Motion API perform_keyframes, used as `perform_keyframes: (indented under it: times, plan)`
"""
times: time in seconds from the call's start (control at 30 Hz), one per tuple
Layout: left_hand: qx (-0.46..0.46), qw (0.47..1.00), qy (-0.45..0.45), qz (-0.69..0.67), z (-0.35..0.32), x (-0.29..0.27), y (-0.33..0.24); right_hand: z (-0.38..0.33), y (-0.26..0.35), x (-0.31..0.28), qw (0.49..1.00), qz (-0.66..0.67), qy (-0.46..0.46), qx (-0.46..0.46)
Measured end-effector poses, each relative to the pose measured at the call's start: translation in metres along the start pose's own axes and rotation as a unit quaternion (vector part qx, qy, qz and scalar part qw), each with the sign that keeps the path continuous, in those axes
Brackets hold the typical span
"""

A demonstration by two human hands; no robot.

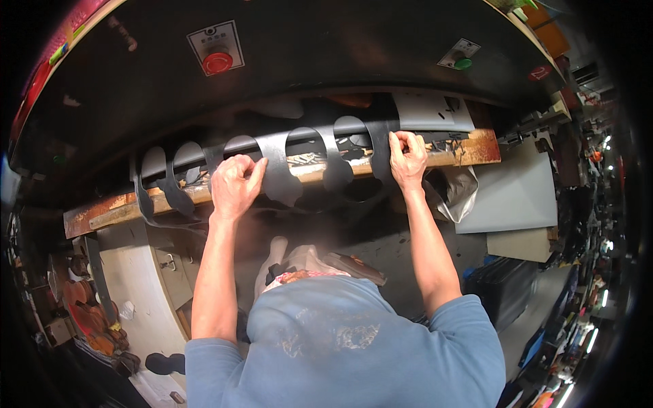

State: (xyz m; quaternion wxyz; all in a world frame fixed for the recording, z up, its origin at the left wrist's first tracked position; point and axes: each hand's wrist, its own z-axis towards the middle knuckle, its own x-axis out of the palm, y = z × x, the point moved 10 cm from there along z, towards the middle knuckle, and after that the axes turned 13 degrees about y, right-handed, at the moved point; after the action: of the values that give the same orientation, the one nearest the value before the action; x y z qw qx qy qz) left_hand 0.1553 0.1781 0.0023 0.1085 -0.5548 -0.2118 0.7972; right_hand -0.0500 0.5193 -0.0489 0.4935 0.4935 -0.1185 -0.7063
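A dark sheet (279, 166) with several rounded cut-out openings hangs over the front edge of a wooden bench, its lower strips drooping below the edge. My left hand (235, 182) is closed on the sheet left of its middle, the thumb sticking out to the right. At the sheet's right end my right hand (409, 158) pinches its edge between thumb and fingers. Small dark scraps (355, 155) show through the openings on the bench top. The sheet's far part runs back under the black machine and is hard to make out there.
A black machine front (326, 47) spans the far side, with a red button (218, 62) and a green button (463, 63). The wooden bench edge (469, 155) crosses before me. A grey board (510, 194) stands at right; a pale cabinet (132, 272) is at left.
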Motion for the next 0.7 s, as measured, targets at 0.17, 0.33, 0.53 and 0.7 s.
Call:
perform_keyframes:
  times: [0.17, 0.33, 0.53, 0.7]
  plan:
    - [-0.008, 1.0, 0.017, -0.011, 0.003, -0.002, -0.002, 0.006, -0.002, 0.006, 0.986, 0.0, 0.099, 0.133]
    - [-0.022, 0.995, 0.083, -0.048, 0.01, 0.003, 0.002, 0.047, 0.038, -0.006, 0.978, -0.118, 0.15, 0.08]
    - [-0.106, 0.954, 0.249, -0.131, 0.038, 0.013, 0.016, 0.119, 0.072, 0.051, 0.96, -0.101, 0.251, -0.067]
    - [-0.093, 0.972, 0.13, -0.172, 0.107, -0.021, 0.027, 0.14, 0.086, 0.126, 0.914, -0.093, 0.373, -0.126]
